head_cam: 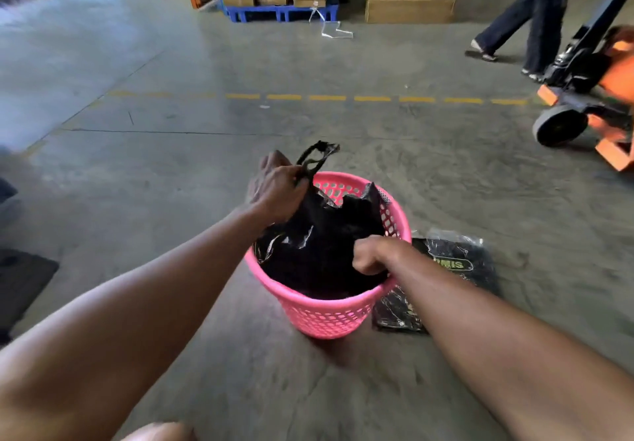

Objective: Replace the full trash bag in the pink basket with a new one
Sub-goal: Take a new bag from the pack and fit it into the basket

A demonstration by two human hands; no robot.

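A pink perforated basket [329, 317] stands on the concrete floor in front of me. A black trash bag [315, 252] fills it. My left hand [278, 190] is closed on the bag's handle loop above the basket's far left rim, and the loop sticks up past my fingers. My right hand [372, 255] is a fist gripping the bag's edge at the basket's near right rim. A flat pack of black bags [446, 269] with a yellow label lies on the floor just right of the basket, partly under my right forearm.
An orange pallet jack [590, 97] stands at the right. A person's legs [528, 18] walk past behind it. Stacked cardboard boxes on a blue pallet [281, 13] line the back. A dashed yellow line [326, 98] crosses the floor. A dark mat [20, 283] lies at the left.
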